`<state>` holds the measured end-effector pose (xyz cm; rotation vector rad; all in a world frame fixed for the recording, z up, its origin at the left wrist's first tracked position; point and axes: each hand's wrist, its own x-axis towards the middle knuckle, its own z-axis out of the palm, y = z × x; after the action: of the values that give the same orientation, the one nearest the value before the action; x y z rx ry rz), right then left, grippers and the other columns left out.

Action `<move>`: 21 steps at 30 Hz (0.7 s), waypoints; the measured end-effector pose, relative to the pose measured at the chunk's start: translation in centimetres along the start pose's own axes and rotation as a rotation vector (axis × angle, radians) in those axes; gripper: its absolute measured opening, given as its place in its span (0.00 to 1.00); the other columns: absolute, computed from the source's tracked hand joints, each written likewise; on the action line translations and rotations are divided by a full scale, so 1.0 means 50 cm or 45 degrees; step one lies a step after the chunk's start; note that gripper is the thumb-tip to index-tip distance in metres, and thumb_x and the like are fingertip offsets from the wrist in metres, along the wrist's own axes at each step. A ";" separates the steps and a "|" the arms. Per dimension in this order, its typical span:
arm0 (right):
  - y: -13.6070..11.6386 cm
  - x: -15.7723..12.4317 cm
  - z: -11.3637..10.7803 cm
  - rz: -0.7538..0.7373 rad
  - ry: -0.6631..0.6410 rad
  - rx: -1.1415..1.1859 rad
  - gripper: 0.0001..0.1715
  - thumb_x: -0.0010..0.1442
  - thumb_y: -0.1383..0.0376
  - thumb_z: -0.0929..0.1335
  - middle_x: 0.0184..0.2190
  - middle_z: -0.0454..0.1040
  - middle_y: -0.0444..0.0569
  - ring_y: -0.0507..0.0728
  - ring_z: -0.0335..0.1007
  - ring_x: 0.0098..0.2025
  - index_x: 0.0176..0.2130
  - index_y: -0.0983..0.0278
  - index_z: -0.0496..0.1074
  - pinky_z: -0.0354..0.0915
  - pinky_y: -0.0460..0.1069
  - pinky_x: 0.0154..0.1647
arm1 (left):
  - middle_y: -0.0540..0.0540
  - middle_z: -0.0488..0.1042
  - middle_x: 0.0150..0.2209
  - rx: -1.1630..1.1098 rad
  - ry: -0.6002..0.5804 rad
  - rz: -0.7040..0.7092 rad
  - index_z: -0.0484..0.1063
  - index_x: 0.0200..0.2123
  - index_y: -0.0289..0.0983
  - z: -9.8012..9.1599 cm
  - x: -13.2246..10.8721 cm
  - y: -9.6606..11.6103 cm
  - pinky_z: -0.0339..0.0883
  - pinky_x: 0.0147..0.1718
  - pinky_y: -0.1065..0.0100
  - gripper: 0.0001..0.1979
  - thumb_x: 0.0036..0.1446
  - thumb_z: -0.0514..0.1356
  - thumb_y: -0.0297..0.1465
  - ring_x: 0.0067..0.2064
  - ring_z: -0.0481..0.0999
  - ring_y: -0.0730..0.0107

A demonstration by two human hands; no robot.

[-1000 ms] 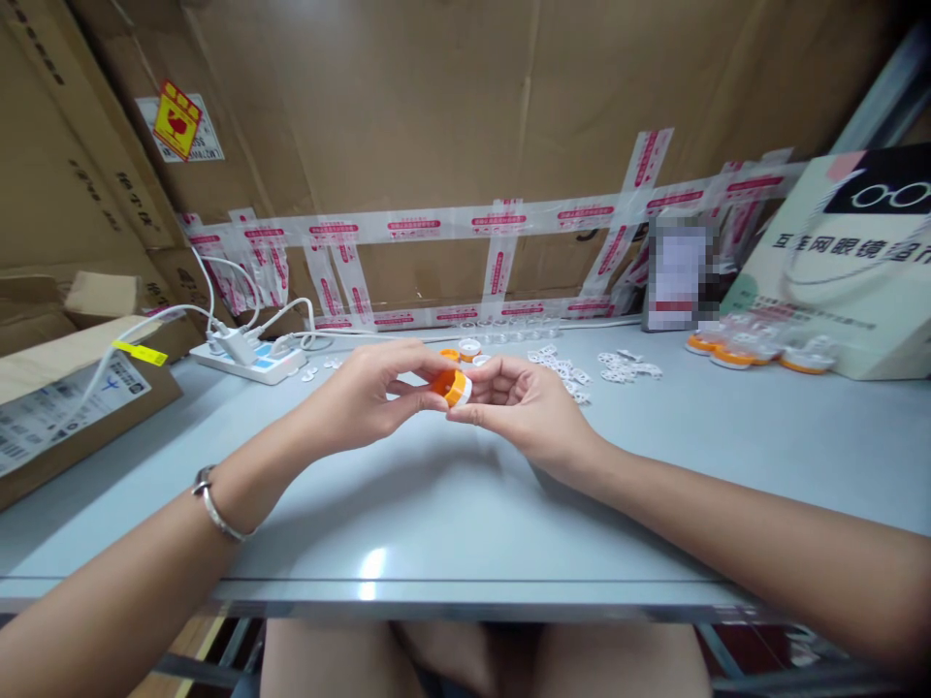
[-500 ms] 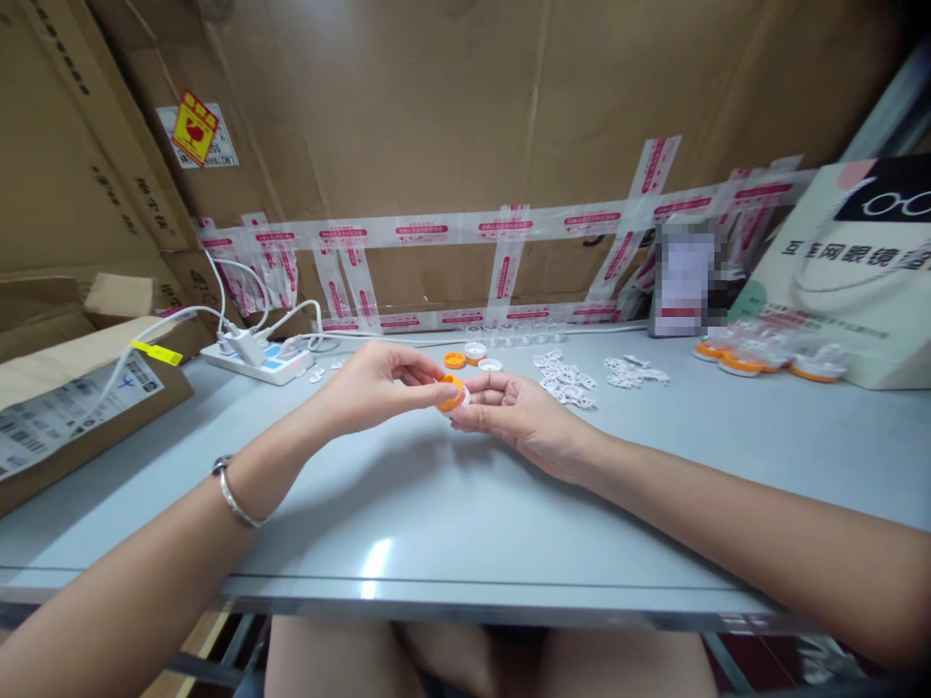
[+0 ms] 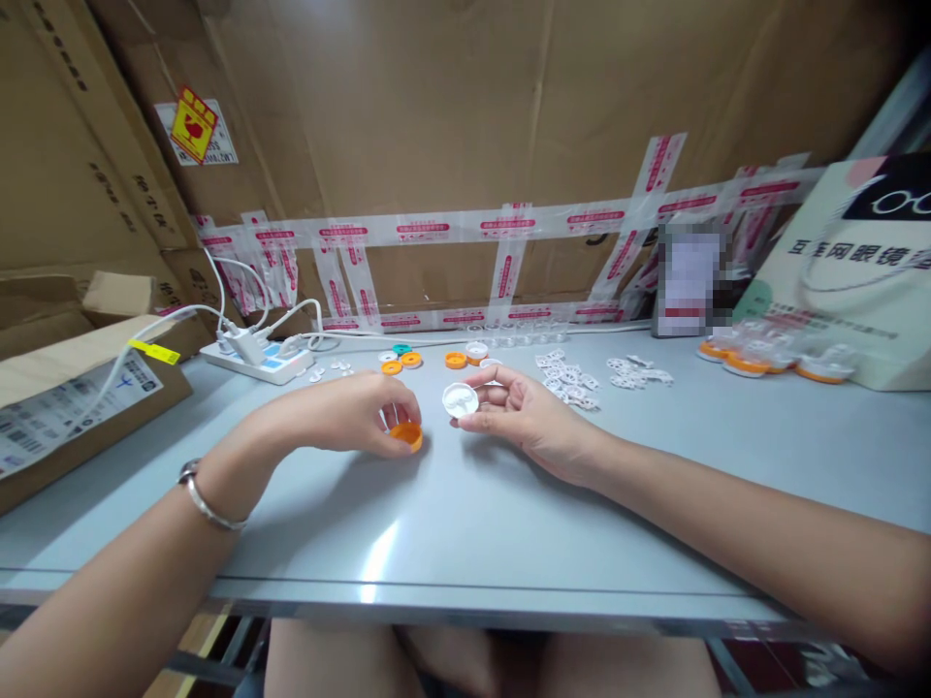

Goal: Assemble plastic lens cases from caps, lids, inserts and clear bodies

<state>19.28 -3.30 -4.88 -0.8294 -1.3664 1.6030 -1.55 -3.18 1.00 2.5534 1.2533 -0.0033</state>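
Observation:
My left hand (image 3: 349, 415) grips a small orange cap (image 3: 405, 435) and holds it down against the grey table (image 3: 465, 523). Just to its right, my right hand (image 3: 525, 412) holds a small white round cup (image 3: 461, 398) by its rim, its open side facing me, a little above the table. The cap and the cup are apart, with a small gap between them. A metal bracelet (image 3: 204, 494) sits on my left wrist.
Behind my hands lie loose orange and teal caps (image 3: 401, 361), more orange and white caps (image 3: 465, 356), and several small white inserts (image 3: 571, 378). A power strip (image 3: 254, 361) with white cables is at the back left, cardboard boxes (image 3: 65, 397) at the left, finished orange-and-white cases (image 3: 763, 354) and a paper bag (image 3: 850, 271) at the right.
The orange cap and white cup, joined between both hands before, are now separated. My left hand has dropped to the table with the cap; my right hand keeps the cup.

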 end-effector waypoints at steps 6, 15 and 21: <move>0.005 0.002 -0.002 -0.008 0.021 -0.098 0.24 0.37 0.68 0.76 0.28 0.73 0.41 0.51 0.72 0.33 0.32 0.62 0.62 0.66 0.50 0.40 | 0.48 0.75 0.35 0.076 -0.040 0.026 0.74 0.36 0.39 0.016 0.009 0.012 0.63 0.34 0.71 0.10 0.49 0.58 0.34 0.35 0.71 0.69; 0.010 0.003 0.008 -0.097 0.091 -0.213 0.24 0.35 0.69 0.76 0.28 0.73 0.40 0.50 0.71 0.29 0.29 0.62 0.61 0.67 0.49 0.35 | 0.49 0.74 0.31 -0.022 0.619 0.262 0.74 0.31 0.36 0.014 0.013 0.041 0.61 0.32 0.72 0.05 0.54 0.58 0.30 0.32 0.71 0.73; 0.021 -0.001 0.015 -0.190 0.069 -0.189 0.23 0.35 0.67 0.76 0.27 0.74 0.40 0.50 0.72 0.28 0.29 0.62 0.62 0.68 0.48 0.34 | 0.50 0.74 0.29 -0.029 0.617 0.225 0.75 0.28 0.36 0.028 0.022 0.052 0.61 0.30 0.73 0.03 0.52 0.61 0.26 0.30 0.71 0.75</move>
<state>18.45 -3.68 -5.77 -0.8313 -1.4865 1.3683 1.30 -4.20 0.18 2.7276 1.1561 0.6991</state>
